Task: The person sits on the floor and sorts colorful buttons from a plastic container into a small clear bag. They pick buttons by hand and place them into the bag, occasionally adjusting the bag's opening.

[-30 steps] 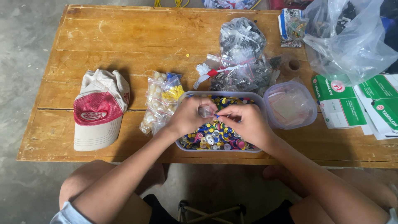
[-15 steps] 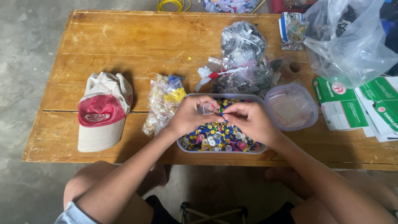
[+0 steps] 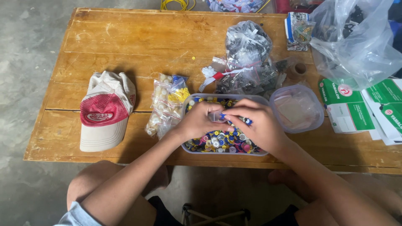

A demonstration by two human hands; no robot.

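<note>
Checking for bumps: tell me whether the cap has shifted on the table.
No. The cap sits on the same plank seam of the table, left of the bagged buttons.

On the wooden table (image 3: 125, 37) I see a red and white cap (image 3: 105, 111) near the left edge. A large clear plastic bag (image 3: 356, 42) fills the far right corner, with green and white cartons (image 3: 360, 106) at the right edge below it. A bundle of small clear packets (contents unclear) (image 3: 247, 58) lies toward the far edge.

One cap (image 3: 106, 111), one button tub (image 3: 226, 148), one lid (image 3: 297, 108), two hands (image 3: 201, 119), many buttons (image 3: 217, 142).
</note>
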